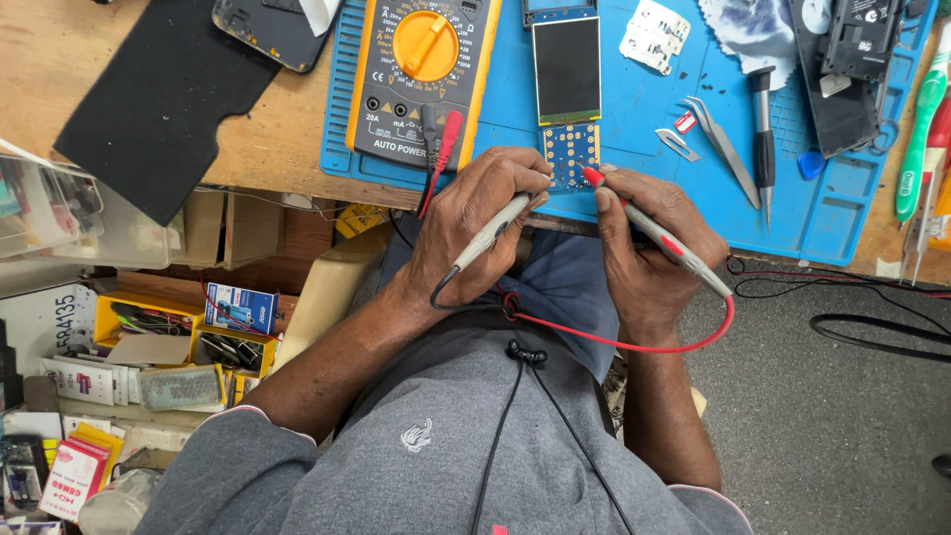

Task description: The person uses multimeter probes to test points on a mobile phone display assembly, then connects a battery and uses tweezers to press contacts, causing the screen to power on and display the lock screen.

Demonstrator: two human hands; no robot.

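Observation:
My left hand (474, 223) grips a black-leaded grey test probe (492, 234) with its tip at the left edge of a small blue circuit board (572, 152). My right hand (649, 248) grips a red test probe (666, 243), its red tip touching the board's right lower edge. The board joins a dark rectangular display panel (567, 69) lying on a blue work mat (634, 149). A yellow-and-grey multimeter (424, 74) with an orange dial sits on the mat's left part, and both probe leads plug into it.
Tweezers (721, 139), a black-handled screwdriver (762, 134), a white cloth (753, 30) and a dismantled phone part (852, 59) lie on the mat's right. A black foam sheet (158, 99) and a phone (272, 30) rest on the wooden bench. Boxes (238, 307) fill shelves at lower left.

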